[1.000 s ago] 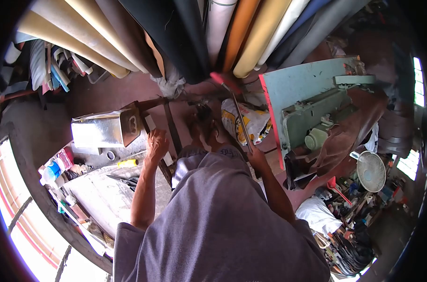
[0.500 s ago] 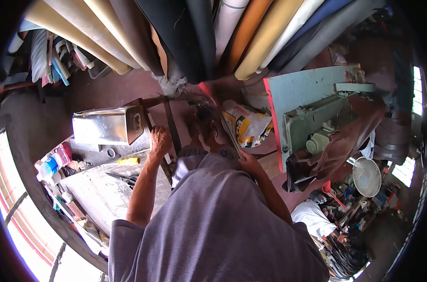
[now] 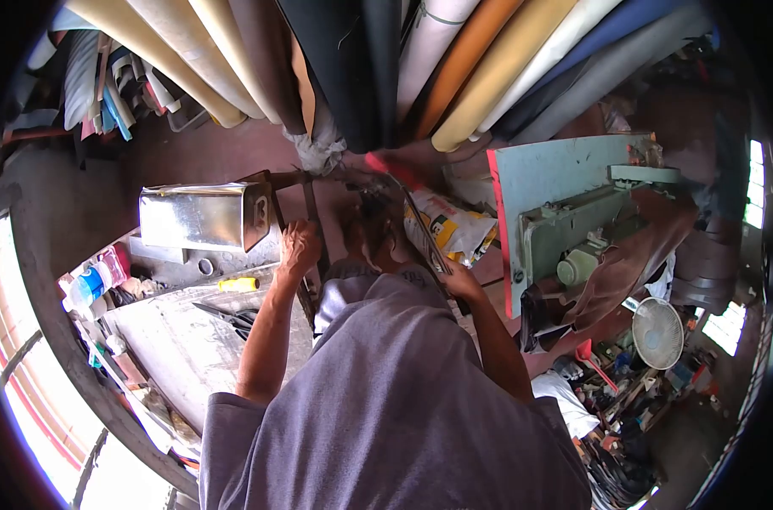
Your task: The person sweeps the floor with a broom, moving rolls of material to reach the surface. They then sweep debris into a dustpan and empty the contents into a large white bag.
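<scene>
Stick [image 3: 435, 254] handling was in hand: my right hand [image 3: 461, 281] was closed round its near end, beside the printed sack [image 3: 456, 228], and moving it called for clearance there. My left hand [image 3: 300, 247], half curled, was near the shiny tin [image 3: 201, 218]; whether it gripped anything, I couldn't tell. Blur obscured the red tip [image 3: 375, 161].

The long-handled tool [image 3: 418, 223] slanted across the view of the reddish floor [image 3: 203, 153], its slim shaft running by the printed white-and-yellow bag [image 3: 457, 228]. Its far end was red, too blurred for me to make out the shape.
</scene>
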Demonstrator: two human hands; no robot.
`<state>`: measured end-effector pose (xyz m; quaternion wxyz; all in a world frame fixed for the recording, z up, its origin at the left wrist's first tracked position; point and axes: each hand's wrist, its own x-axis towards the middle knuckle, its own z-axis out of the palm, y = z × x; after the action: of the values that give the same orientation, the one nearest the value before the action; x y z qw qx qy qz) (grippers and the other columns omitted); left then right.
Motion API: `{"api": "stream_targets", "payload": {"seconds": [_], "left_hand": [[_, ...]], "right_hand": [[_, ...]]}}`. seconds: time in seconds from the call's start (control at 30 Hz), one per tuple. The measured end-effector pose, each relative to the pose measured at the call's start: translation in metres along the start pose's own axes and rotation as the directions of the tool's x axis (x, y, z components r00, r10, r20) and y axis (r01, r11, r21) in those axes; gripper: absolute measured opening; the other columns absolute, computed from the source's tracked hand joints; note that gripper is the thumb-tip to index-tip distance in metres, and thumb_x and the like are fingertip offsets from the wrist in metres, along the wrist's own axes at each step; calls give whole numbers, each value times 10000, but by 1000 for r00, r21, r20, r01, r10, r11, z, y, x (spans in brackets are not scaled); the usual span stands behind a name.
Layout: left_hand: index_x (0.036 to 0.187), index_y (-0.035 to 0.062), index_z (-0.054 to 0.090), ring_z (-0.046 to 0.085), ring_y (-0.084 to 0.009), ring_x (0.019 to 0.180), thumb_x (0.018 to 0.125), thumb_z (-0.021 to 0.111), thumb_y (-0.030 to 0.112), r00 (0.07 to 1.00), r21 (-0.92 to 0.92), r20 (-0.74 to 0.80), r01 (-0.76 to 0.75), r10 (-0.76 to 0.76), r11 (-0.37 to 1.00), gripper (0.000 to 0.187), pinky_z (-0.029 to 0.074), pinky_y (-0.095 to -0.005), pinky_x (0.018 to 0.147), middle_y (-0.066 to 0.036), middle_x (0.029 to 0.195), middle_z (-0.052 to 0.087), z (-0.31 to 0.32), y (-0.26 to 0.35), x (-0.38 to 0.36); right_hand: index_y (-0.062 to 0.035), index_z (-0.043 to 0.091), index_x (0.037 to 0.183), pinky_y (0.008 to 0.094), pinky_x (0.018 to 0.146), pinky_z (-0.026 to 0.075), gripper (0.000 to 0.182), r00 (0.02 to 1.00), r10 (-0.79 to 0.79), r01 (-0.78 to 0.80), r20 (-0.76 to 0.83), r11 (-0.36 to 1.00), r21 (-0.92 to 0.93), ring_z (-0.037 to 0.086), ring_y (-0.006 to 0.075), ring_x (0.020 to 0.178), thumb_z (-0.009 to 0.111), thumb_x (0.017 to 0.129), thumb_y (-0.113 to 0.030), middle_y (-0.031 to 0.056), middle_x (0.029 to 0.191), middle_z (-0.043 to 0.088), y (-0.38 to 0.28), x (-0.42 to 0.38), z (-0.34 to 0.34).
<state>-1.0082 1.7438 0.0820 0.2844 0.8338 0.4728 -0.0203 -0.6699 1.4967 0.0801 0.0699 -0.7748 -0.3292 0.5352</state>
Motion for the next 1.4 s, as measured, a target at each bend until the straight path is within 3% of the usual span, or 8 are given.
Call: {"api": "stream_targets", "payload": {"seconds": [0.17, 0.47, 0.67, 0.87, 0.97, 1.07, 1.27, 1.4], "left_hand": [[963, 26, 607, 550, -371, 987, 717, 621, 73, 998, -12, -43, -51, 51, 999, 251, 443, -464, 860, -185, 999, 599, 0, -1, -2], [884, 40, 599, 542, -353, 922, 709, 543, 63, 977, 12, -85, -195, 195, 981, 185, 424, -448, 842, -178, 931, 567, 6, -21, 4], [813, 41, 590, 560, -359, 866, 738, 513, 40, 931, 45, -185, -313, 316, 949, 108, 444, -461, 791, -175, 844, 570, 12, -29, 4], [816, 50, 595, 557, -347, 882, 736, 526, 54, 947, 85, -131, -286, 295, 954, 106, 427, -453, 791, -174, 861, 569, 12, -27, 4], [933, 38, 610, 536, -319, 950, 786, 515, 98, 962, 77, -26, -268, 270, 960, 185, 431, -445, 810, -154, 949, 578, 11, -28, 5], [961, 42, 600, 530, -312, 967, 806, 511, 117, 952, 110, -120, -268, 280, 957, 195, 428, -443, 793, -148, 986, 564, 28, -34, 6], [969, 55, 597, 532, -305, 959, 824, 512, 142, 966, 48, -118, -226, 230, 973, 189, 424, -438, 767, -149, 983, 556, 28, -29, 5], [966, 62, 607, 538, -302, 943, 816, 531, 143, 950, 75, -189, -240, 250, 968, 186, 434, -435, 770, -146, 977, 562, 24, -27, 5]], "right_hand": [[-214, 373, 1451, 303, 404, 460, 598, 966, 246, -256, 80, 872, 418, 490, 110, 492, 535, 882, -127, 41, 693, 487, -40, -91, -35], [-140, 318, 1473, 313, 400, 460, 651, 924, 363, -254, -124, 822, 510, 514, 137, 491, 575, 876, -114, 65, 707, 527, -58, -109, -37], [-97, 317, 1465, 318, 401, 465, 657, 936, 323, -224, -142, 854, 469, 530, 146, 493, 591, 867, -116, 76, 689, 544, -64, -102, -36], [-75, 381, 1422, 311, 427, 465, 603, 931, 343, -245, -126, 842, 481, 551, 151, 502, 606, 864, -117, 81, 701, 580, -75, -98, -37], [-68, 414, 1405, 305, 475, 472, 581, 935, 325, -235, -141, 867, 438, 569, 155, 533, 606, 858, -102, 87, 720, 604, -69, -90, -37], [-58, 449, 1390, 299, 556, 491, 567, 936, 335, -280, -107, 894, 349, 605, 168, 613, 601, 846, -106, 100, 755, 632, -86, -92, -47], [-41, 460, 1387, 300, 718, 506, 586, 928, 348, -326, -133, 931, 163, 648, 182, 774, 598, 827, -148, 160, 951, 674, -120, -110, -54], [-12, 448, 1386, 304, 763, 508, 599, 937, 313, -283, -152, 940, 193, 661, 192, 833, 605, 824, -150, 191, 1062, 666, -118, -108, -53]]}}
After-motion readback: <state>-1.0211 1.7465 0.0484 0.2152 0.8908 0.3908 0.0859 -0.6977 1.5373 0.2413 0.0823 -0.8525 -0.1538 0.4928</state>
